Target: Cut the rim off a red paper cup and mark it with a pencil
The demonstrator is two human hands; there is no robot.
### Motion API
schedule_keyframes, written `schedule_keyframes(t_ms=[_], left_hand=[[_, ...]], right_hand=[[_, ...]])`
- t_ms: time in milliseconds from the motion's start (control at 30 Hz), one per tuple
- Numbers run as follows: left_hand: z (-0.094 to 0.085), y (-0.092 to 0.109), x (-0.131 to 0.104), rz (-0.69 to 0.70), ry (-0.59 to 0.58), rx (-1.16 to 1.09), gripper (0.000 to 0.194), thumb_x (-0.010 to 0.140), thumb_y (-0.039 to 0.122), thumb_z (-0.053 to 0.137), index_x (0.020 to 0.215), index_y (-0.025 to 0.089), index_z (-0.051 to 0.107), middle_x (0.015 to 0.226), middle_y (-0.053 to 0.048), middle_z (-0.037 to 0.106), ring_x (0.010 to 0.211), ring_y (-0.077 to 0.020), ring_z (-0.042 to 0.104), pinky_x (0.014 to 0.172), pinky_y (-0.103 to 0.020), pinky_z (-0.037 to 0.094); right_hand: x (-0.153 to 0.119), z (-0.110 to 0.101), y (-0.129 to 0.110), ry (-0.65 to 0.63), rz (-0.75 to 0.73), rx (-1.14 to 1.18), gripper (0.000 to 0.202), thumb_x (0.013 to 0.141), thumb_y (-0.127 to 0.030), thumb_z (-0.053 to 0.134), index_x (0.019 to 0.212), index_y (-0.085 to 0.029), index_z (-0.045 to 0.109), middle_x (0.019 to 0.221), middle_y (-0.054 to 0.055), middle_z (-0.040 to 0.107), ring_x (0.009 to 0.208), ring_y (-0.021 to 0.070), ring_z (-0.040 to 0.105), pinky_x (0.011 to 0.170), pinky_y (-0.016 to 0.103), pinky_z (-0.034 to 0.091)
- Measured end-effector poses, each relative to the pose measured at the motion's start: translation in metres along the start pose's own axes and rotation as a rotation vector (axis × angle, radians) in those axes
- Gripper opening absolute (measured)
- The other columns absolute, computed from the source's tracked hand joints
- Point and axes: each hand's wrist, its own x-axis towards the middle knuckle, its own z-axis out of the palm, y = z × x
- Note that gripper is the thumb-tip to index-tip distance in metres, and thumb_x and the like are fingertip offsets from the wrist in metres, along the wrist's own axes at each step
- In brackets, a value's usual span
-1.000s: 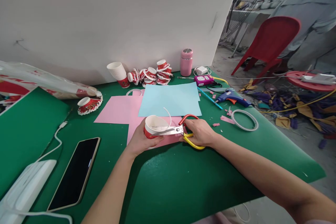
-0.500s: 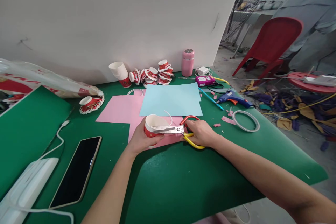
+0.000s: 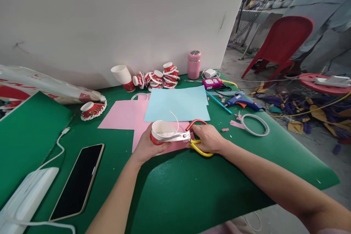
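My left hand (image 3: 145, 146) is wrapped round a red and white paper cup (image 3: 157, 136), its open mouth tilted up. A thin curled white strip (image 3: 175, 119) rises from the cup's rim. My right hand (image 3: 207, 139) grips the scissors (image 3: 201, 152) by their red and yellow handles, and the blades lie across the cup's rim. Beneath and behind both hands are pink paper (image 3: 120, 114) and light blue sheets (image 3: 177, 104) on the green table.
A phone (image 3: 78, 181) and white power strip (image 3: 35, 197) lie left. Cup stack (image 3: 123, 77), cut cups (image 3: 170, 75) and pink bottle (image 3: 194, 65) stand behind. Glue gun (image 3: 242, 101) and tape ring (image 3: 255, 125) lie right. A person stands by a red chair (image 3: 282, 40).
The view has shifted slightly. The scissor blades have moved a little along the cup's rim, and the white strip stands a bit higher and longer.
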Motion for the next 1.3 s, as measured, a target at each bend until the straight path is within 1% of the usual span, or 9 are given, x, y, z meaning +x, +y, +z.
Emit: schedule_keyframes(t_ms=[233, 433, 567, 800, 1000, 1100, 1200, 1300], left_hand=[[0.000, 0.006, 0.001, -0.022, 0.047, 0.011, 0.053, 0.054, 0.035, 0.076, 0.097, 0.015, 0.053, 0.094, -0.009, 0.066, 0.087, -0.0238, 0.063, 0.073, -0.035, 0.051], [0.003, 0.005, 0.000, 0.004, 0.078, 0.052, 0.056, 0.053, 0.036, 0.076, 0.100, 0.016, 0.052, 0.096, -0.008, 0.066, 0.088, -0.0237, 0.063, 0.077, -0.036, 0.050], [0.005, 0.003, 0.000, 0.018, 0.089, 0.056, 0.057, 0.054, 0.036, 0.075, 0.101, 0.017, 0.051, 0.097, -0.007, 0.065, 0.089, -0.0229, 0.063, 0.077, -0.036, 0.050], [0.007, 0.001, 0.000, 0.014, 0.091, 0.067, 0.056, 0.054, 0.038, 0.075, 0.101, 0.018, 0.051, 0.096, -0.006, 0.065, 0.088, -0.0225, 0.063, 0.078, -0.036, 0.050], [0.006, 0.004, 0.000, -0.010, 0.132, 0.102, 0.057, 0.053, 0.039, 0.075, 0.101, 0.018, 0.053, 0.095, -0.006, 0.065, 0.089, -0.0245, 0.062, 0.075, -0.037, 0.051], [0.001, 0.007, -0.002, 0.012, 0.075, 0.069, 0.060, 0.054, 0.039, 0.075, 0.105, 0.018, 0.052, 0.099, -0.007, 0.064, 0.093, -0.0246, 0.061, 0.078, -0.037, 0.049], [-0.006, 0.007, -0.003, -0.008, 0.012, -0.013, 0.073, 0.053, 0.037, 0.076, 0.117, 0.017, 0.047, 0.107, -0.010, 0.061, 0.097, -0.0250, 0.058, 0.083, -0.037, 0.047], [-0.012, 0.005, -0.003, -0.051, -0.065, -0.103, 0.083, 0.051, 0.035, 0.078, 0.124, 0.016, 0.042, 0.103, -0.009, 0.062, 0.095, -0.0244, 0.059, 0.084, -0.037, 0.046]], right_hand=[[0.000, 0.003, 0.002, -0.050, 0.020, -0.024, 0.037, 0.079, -0.048, 0.054, 0.091, -0.013, 0.055, 0.063, 0.006, 0.062, 0.057, 0.0201, 0.058, 0.049, 0.026, 0.026], [0.000, 0.002, 0.000, 0.021, -0.002, 0.014, 0.041, 0.078, -0.052, 0.052, 0.090, -0.013, 0.054, 0.071, 0.008, 0.063, 0.061, 0.0199, 0.057, 0.050, 0.026, 0.028], [0.000, 0.002, 0.000, 0.046, -0.013, 0.012, 0.041, 0.078, -0.053, 0.051, 0.090, -0.014, 0.054, 0.072, 0.008, 0.062, 0.062, 0.0197, 0.057, 0.051, 0.026, 0.028], [0.001, 0.000, 0.001, -0.016, 0.011, -0.013, 0.044, 0.075, -0.054, 0.055, 0.090, -0.012, 0.056, 0.068, 0.007, 0.062, 0.060, 0.0199, 0.057, 0.050, 0.026, 0.028], [0.001, 0.006, 0.004, -0.034, 0.011, -0.014, 0.038, 0.079, -0.050, 0.053, 0.090, -0.013, 0.056, 0.063, 0.006, 0.061, 0.056, 0.0194, 0.057, 0.049, 0.026, 0.027], [0.001, 0.007, 0.005, -0.008, 0.005, -0.011, 0.038, 0.079, -0.049, 0.054, 0.091, -0.013, 0.056, 0.062, 0.006, 0.061, 0.055, 0.0185, 0.055, 0.049, 0.025, 0.026], [0.001, 0.007, 0.007, 0.015, -0.017, -0.011, 0.037, 0.077, -0.048, 0.056, 0.090, -0.013, 0.056, 0.061, 0.005, 0.060, 0.053, 0.0177, 0.054, 0.048, 0.025, 0.023], [0.000, 0.007, 0.008, 0.038, -0.057, -0.011, 0.035, 0.075, -0.046, 0.057, 0.089, -0.013, 0.056, 0.060, 0.004, 0.059, 0.052, 0.0174, 0.053, 0.048, 0.025, 0.022]])
